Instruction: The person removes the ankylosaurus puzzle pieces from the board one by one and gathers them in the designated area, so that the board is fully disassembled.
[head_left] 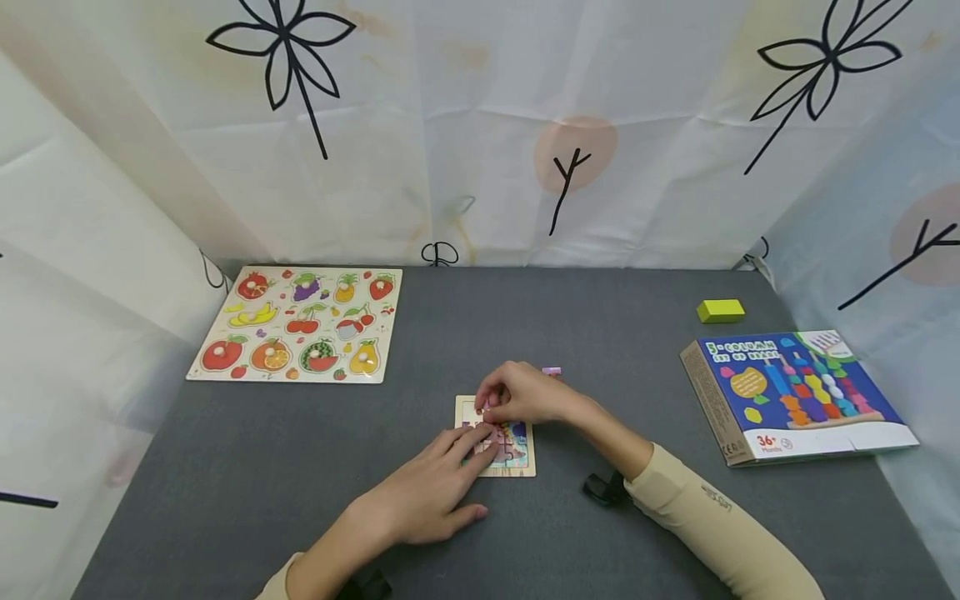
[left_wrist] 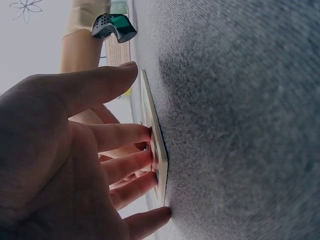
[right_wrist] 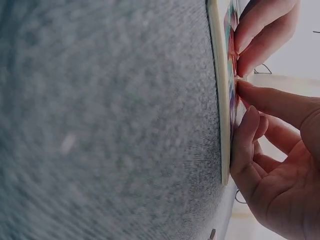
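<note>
A small wooden jigsaw puzzle (head_left: 517, 471) with a pale frame and colourful pieces lies on the grey table. My left hand (head_left: 427, 492) rests its fingertips on the pieces at the puzzle's left, fingers nearly straight and thumb spread on the near side. Over the upper left part of the board, my right hand (head_left: 528, 396) pinches a small pinkish puzzle piece (head_left: 487, 403), mostly hidden by the fingers. In the right wrist view the right thumb and fingers (right_wrist: 262, 100) meet low over the board. A loose purple-pink puzzle piece (head_left: 551, 371) lies just beyond the right hand.
At the back left lies a fruit peg board (head_left: 292, 333). On the right sits a blue toy box (head_left: 810, 396), with a yellow-green block (head_left: 720, 312) behind it. White patterned cloth (head_left: 480, 150) hangs around the table's back and sides.
</note>
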